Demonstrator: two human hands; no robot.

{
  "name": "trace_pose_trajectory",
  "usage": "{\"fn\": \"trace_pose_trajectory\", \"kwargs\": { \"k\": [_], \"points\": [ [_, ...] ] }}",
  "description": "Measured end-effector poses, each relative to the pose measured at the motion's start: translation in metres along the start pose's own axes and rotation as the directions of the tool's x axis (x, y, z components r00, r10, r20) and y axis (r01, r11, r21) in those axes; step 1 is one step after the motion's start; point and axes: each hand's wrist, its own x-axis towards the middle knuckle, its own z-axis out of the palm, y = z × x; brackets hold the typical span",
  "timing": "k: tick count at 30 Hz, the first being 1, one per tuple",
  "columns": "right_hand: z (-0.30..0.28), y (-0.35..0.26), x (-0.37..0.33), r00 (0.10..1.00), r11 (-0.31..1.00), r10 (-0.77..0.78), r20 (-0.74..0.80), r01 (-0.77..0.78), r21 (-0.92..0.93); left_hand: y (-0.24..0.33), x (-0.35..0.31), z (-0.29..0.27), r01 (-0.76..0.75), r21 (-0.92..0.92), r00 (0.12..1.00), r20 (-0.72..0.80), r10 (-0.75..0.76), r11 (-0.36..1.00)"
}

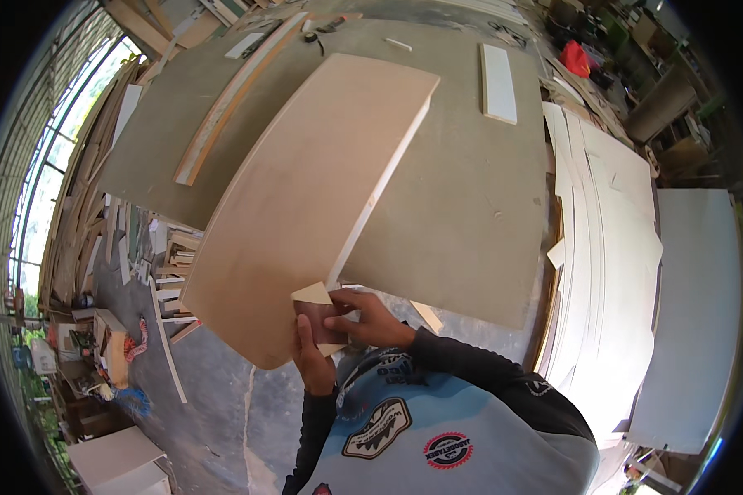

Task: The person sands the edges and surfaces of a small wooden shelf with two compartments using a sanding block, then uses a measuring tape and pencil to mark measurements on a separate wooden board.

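Close to my body, both my hands hold a small piece of sandpaper (314, 313), reddish brown with a pale tan flap folded at its top. My left hand (312, 361) grips it from below, thumb on its face. My right hand (373, 318) pinches its right side. Whether a block sits inside it is hidden. Just beyond lies a long, pinkish-tan wooden panel (305, 173) with a rounded near corner and a white right edge. Its near end juts past the worktable; my hands are at that end.
Under the panel is a wide grey-green worktable (462, 206). On it lie a long wood strip (239, 95) at left and a white board (499, 82) at far right. Stacked pale sheets (607, 272) stand right. Wood offcuts (177, 272) and a white box (120, 462) lie left.
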Motion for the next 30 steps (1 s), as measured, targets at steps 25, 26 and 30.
{"fn": "trace_pose_trajectory", "kwargs": {
  "k": [25,26,30],
  "points": [
    [-0.035,0.001,-0.026,0.946,0.909,0.232,-0.227,-0.128,0.398,0.003,-0.004,0.002,0.345,-0.045,0.921,0.211,-0.328,0.938],
    [-0.036,0.002,-0.026,0.943,0.921,0.226,-0.246,-0.125,0.369,-0.001,-0.002,-0.003,0.359,-0.065,0.913,0.230,-0.336,0.931],
    [-0.023,0.014,-0.028,0.832,0.922,0.217,-0.510,-0.003,0.388,-0.008,0.001,-0.006,0.476,-0.192,0.847,0.362,-0.389,0.858]
  ]
}}
